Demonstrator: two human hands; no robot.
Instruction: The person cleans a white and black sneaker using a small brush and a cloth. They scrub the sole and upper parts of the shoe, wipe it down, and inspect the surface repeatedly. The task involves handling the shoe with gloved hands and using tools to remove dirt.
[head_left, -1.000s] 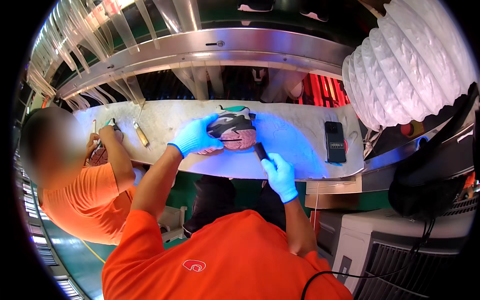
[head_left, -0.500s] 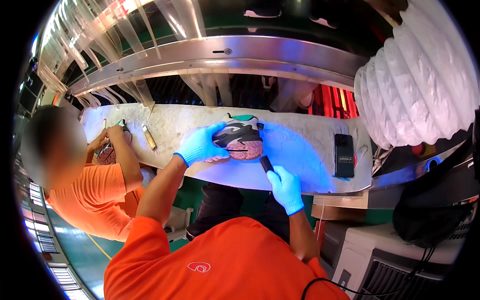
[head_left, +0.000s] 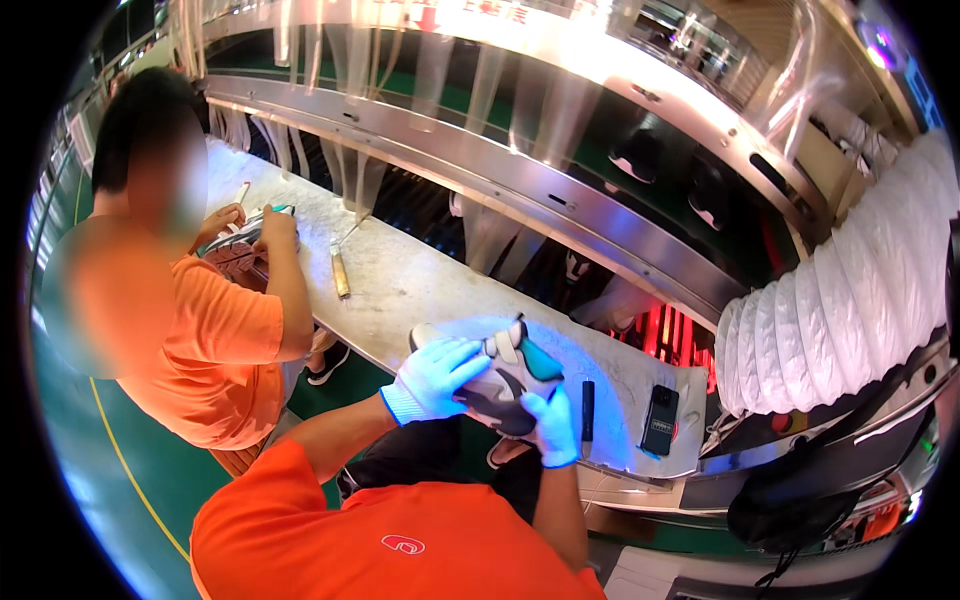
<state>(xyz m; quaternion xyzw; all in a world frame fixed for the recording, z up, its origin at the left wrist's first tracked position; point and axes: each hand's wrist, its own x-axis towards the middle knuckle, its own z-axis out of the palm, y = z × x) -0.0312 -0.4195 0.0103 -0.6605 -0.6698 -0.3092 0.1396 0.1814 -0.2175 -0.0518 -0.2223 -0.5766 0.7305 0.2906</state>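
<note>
A grey, black and white sneaker point(head_left: 497, 391) with a teal collar is held over the near edge of the worktable, tilted with its toe to the left. My left hand point(head_left: 436, 380), in a white glove lit blue, lies across the front of the shoe and grips it. At the heel end, my gloved right hand point(head_left: 552, 426) is closed against the shoe's side. Just right of that hand, a black stick-shaped tool point(head_left: 588, 412) lies on the table. The sole is mostly turned out of sight.
The long pale worktable point(head_left: 395, 250) runs beside a metal-framed conveyor point(head_left: 470, 165) with hanging plastic strips and a red glow. A black phone point(head_left: 660, 421) lies near a white ribbed duct point(head_left: 830, 310). On my left a co-worker handles another sneaker point(head_left: 235, 258), near a wooden-handled tool point(head_left: 341, 275).
My right hand has let go of the black tool, now on the table, and taken the sneaker's heel end. The shoe is turned and nearer me. My view has swung left.
</note>
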